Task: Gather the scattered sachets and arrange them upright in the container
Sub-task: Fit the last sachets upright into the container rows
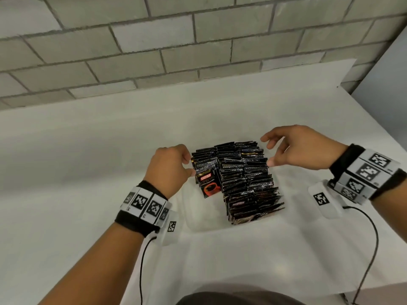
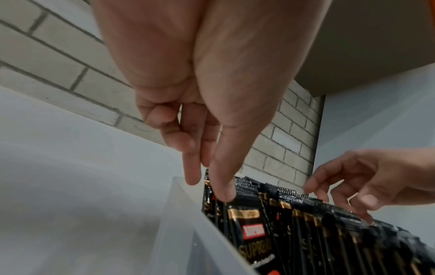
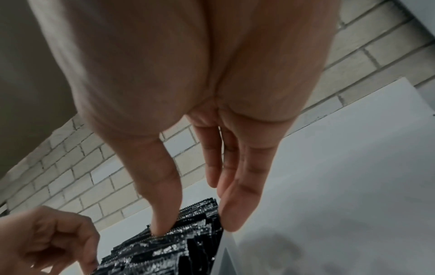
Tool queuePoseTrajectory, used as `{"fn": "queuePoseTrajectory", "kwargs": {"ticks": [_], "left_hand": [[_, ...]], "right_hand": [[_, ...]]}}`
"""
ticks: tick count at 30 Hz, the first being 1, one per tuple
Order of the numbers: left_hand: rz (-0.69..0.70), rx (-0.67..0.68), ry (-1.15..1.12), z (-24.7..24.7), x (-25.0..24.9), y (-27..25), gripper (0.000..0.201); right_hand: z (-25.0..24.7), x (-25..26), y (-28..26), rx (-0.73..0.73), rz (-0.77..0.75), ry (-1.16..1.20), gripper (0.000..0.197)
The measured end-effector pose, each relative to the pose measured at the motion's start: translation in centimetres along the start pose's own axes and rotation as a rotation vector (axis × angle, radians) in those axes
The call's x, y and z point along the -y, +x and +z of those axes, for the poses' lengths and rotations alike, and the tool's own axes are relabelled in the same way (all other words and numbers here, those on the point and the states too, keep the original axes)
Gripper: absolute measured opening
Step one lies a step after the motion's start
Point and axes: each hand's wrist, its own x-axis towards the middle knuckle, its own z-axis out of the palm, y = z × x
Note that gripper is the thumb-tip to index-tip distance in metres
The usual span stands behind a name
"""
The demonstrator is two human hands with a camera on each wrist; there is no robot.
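Black coffee sachets stand upright in two packed rows inside a clear plastic container on the white table. The front sachet of the left row faces me with its red label. My left hand is at the left row; its thumb rests on a sachet's top edge beside the container wall, two fingers point down behind it, and the others are curled. My right hand hovers over the far right; its thumb touches the sachet tops and its fingers hang straight.
A grey brick wall runs behind the table. The table's right edge lies beyond my right wrist, its near edge below my arms. Black cables trail from both wrist units. No loose sachets show on the table.
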Motion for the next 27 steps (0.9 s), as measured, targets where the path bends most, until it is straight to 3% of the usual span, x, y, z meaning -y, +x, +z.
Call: {"fn": "queuePoseTrajectory", "kwargs": {"ticks": [17, 22, 27], "left_hand": [[-0.020, 0.003, -0.075, 0.6, 0.5, -0.6, 0.032], [-0.113, -0.134, -0.127, -0.9, 1.0, -2.8, 0.024], [-0.345, 0.104, -0.393, -0.4, 1.0, -6.1, 0.028]], "right_hand": [[0.5, 0.8, 0.8, 0.040, 0.013, -0.062, 0.062], [0.1, 0.1, -0.9, -0.045, 0.038, 0.037, 0.044], [3.0, -0.7, -4.2, -0.003, 0.103, 0.269, 0.034]]}}
